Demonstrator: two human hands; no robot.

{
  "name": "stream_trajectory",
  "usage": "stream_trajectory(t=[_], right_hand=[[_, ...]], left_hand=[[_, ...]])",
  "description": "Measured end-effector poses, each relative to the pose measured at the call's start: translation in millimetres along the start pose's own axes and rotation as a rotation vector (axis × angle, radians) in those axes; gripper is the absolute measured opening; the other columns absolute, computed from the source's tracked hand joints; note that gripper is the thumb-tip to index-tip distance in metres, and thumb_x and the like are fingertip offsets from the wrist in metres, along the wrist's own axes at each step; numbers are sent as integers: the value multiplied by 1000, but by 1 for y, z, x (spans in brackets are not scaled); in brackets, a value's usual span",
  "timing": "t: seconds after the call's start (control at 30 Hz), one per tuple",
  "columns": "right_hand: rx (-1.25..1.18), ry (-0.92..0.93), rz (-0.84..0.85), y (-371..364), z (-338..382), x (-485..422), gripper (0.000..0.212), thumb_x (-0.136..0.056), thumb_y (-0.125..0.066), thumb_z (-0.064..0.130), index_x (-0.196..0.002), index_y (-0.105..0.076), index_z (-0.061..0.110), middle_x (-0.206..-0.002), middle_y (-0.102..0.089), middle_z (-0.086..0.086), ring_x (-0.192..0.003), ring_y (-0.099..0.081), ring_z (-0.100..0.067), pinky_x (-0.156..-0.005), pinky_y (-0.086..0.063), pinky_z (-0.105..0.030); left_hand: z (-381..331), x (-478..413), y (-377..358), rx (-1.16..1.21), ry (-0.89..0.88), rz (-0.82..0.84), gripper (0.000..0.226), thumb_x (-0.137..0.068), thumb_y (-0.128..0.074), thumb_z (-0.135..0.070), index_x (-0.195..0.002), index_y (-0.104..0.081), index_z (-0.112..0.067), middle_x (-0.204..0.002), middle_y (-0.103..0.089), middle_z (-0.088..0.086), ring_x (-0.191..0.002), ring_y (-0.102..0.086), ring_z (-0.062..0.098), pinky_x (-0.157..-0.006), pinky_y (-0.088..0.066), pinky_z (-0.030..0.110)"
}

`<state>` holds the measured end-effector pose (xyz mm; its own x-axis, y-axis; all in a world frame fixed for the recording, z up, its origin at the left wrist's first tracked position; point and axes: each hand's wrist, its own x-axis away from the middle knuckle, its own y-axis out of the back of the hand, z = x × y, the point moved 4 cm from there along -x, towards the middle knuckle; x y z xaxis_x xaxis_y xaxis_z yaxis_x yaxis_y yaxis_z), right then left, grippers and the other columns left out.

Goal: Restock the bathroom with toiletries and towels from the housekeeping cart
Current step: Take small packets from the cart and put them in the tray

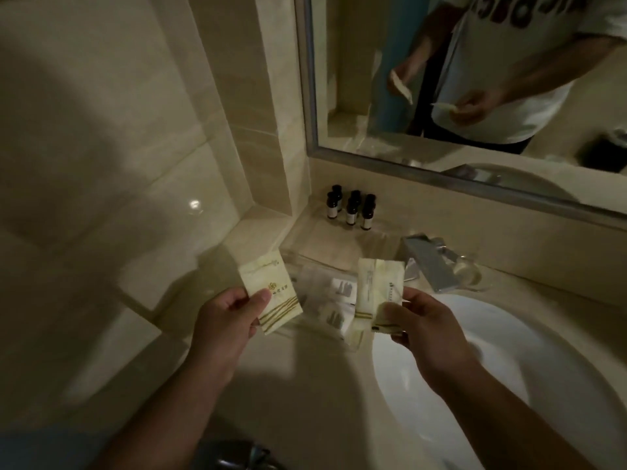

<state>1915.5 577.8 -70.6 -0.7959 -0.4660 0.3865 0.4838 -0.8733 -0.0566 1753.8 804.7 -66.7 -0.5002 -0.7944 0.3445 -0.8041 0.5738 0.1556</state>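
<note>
left hand [230,313] pinches one cream sachet [268,293] between thumb and fingers; it shows gold stripes and a pinwheel logo, print unreadable. right hand [420,320] pinches two like packets [378,286] beside the basin [509,368] rim. between the hands, one clear tray [305,259] lies on the tabletop [305,385], wall ledge at its left, basin at its right. farther: one faucet [427,262], six dark labelled bottles [353,208] in the corner, mirror [475,96].

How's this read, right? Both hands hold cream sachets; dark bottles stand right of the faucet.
Wrong side. In the head view the dark bottles stand left of the faucet, in the back corner of the counter. The rest holds: left hand and right hand both hold cream sachets.
</note>
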Motion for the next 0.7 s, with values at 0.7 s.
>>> stream_trajectory(t=[0.7], right_hand=[[53,-217,-76,29,-60,-90,19,-92,-65,10,-110,-67,17,-98,-77,-6,-97,-71,-33,-92,-52,-49]], left_hand=[[69,-63,-58,30,271,-47,14,-89,-74,-17,-102,-74,-13,-89,-77,5,-82,-75,20,-70,-62,35]])
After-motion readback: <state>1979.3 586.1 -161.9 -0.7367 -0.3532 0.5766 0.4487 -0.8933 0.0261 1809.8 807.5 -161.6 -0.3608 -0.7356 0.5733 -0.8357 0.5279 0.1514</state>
